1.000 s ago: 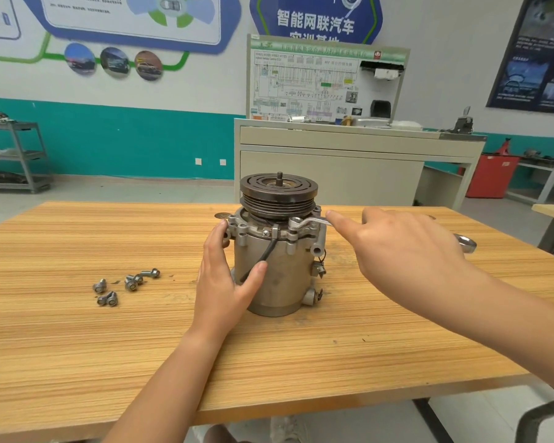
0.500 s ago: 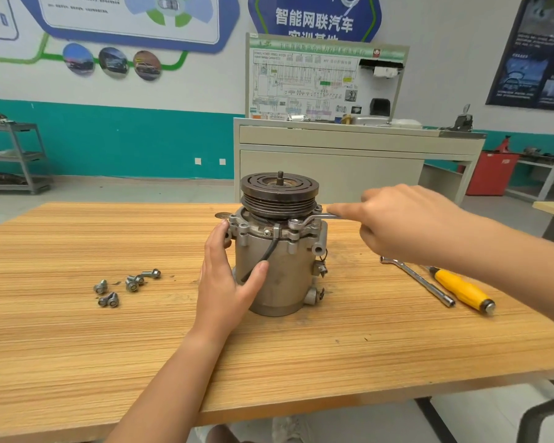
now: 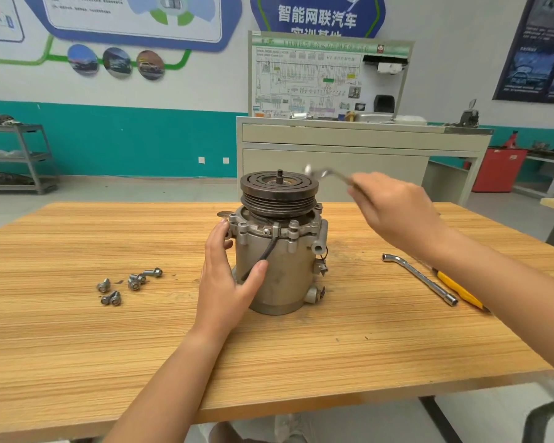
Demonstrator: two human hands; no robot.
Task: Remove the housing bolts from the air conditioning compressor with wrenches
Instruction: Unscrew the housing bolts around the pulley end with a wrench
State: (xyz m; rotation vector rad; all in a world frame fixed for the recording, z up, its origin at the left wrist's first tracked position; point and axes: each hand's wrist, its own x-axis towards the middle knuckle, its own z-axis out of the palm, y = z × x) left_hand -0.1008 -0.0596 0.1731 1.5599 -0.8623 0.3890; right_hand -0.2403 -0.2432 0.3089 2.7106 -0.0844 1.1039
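The grey air conditioning compressor [image 3: 279,270] stands upright on the wooden table [image 3: 77,340], its dark pulley on top. My left hand [image 3: 226,282] grips the left side of its housing, thumb across the front by the black cable. My right hand [image 3: 394,212] is raised to the right of the pulley and holds a blurred silver wrench [image 3: 325,174] in the air, its head above the pulley's right edge and off the bolts. Several removed bolts [image 3: 128,284] lie on the table to the left.
An L-shaped socket wrench [image 3: 419,279] and a yellow-handled tool [image 3: 458,290] lie to the right of the compressor, partly under my right forearm. A beige training bench [image 3: 359,155] stands behind the table, and a grey shelf rack [image 3: 16,158] is at far left.
My right hand has lifted the wrench off the flange bolt and swung it up above the pulley's right side. My left hand stays on the housing.
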